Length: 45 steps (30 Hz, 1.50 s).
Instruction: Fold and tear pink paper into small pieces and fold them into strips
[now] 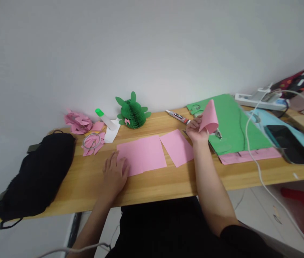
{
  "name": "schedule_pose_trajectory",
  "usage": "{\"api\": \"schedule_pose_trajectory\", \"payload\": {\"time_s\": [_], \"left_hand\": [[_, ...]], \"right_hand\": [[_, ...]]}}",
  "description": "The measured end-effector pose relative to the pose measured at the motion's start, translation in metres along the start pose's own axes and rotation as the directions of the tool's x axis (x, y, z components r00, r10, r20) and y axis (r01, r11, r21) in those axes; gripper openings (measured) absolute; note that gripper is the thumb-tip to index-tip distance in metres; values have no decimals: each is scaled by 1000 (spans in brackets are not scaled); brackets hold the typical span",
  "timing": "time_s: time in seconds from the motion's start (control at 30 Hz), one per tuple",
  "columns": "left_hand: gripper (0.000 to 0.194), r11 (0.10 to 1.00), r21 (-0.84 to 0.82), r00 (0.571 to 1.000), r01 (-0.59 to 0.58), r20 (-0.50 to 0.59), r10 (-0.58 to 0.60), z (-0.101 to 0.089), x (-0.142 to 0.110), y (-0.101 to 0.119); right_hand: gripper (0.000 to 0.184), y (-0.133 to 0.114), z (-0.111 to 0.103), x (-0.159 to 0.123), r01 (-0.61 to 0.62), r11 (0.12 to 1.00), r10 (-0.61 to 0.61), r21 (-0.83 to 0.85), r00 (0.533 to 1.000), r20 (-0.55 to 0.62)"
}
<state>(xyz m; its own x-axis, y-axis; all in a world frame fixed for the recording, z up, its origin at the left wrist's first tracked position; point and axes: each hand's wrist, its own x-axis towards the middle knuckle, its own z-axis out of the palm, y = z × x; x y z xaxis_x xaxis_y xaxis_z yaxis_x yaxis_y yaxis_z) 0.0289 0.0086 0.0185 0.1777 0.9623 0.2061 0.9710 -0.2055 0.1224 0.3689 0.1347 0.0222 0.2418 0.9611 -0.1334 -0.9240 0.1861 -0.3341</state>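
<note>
My right hand (196,129) holds a curled pink paper piece (209,117) raised just above the green paper sheets (229,122). My left hand (115,174) lies flat on the wooden table (157,184), its fingers on the left edge of a pink paper square (143,154). A second pink square (178,147) lies between my two hands. A glue tube (178,116) rests just behind my right hand. What looks like scissors (217,134) lies on the green sheets beside the right hand.
A green paper cactus (132,111), a green-capped glue bottle (104,119), pink paper scraps (78,122) and a tape ring (91,140) sit at the back left. A black bag (37,175) covers the left end. A phone (289,144), power strip (262,101) and white cable (254,157) are on the right.
</note>
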Motion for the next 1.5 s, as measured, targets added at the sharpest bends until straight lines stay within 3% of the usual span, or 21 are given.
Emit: {"api": "schedule_pose_trajectory", "payload": {"time_s": [0.13,0.27,0.5,0.6,0.8,0.9,1.1,1.4,1.5], "left_hand": [[37,997,-43,997,-67,32,68,3,9,22],[29,986,-76,986,-148,61,152,5,15,47],[26,991,-86,988,-106,107,115,-1,25,64],[27,985,-98,981,-139,125,151,-3,33,78],[41,898,-228,896,-376,156,415,1,37,122],[45,869,-238,861,-433,178,477,10,35,136],[44,871,-220,852,-440,204,482,24,29,142],[33,811,-299,811,-502,162,562,22,27,139],[30,810,-315,820,-494,142,555,24,27,140]], "right_hand": [[22,1,1,0,1,1000,-1,-21,1000,-7],[22,0,3,-2,12,998,-12,-56,1000,-1],[22,2,6,-4,22,996,-22,-91,1000,-7],[21,4,7,-4,22,994,-23,-109,1000,-5],[19,4,6,-5,28,989,-27,-147,1000,7],[19,4,6,-5,36,986,-33,-161,999,18],[20,5,8,-6,40,986,-37,-163,999,18],[26,5,7,-6,37,984,-34,-176,999,19],[29,4,4,-3,44,973,-40,-225,999,24]]}}
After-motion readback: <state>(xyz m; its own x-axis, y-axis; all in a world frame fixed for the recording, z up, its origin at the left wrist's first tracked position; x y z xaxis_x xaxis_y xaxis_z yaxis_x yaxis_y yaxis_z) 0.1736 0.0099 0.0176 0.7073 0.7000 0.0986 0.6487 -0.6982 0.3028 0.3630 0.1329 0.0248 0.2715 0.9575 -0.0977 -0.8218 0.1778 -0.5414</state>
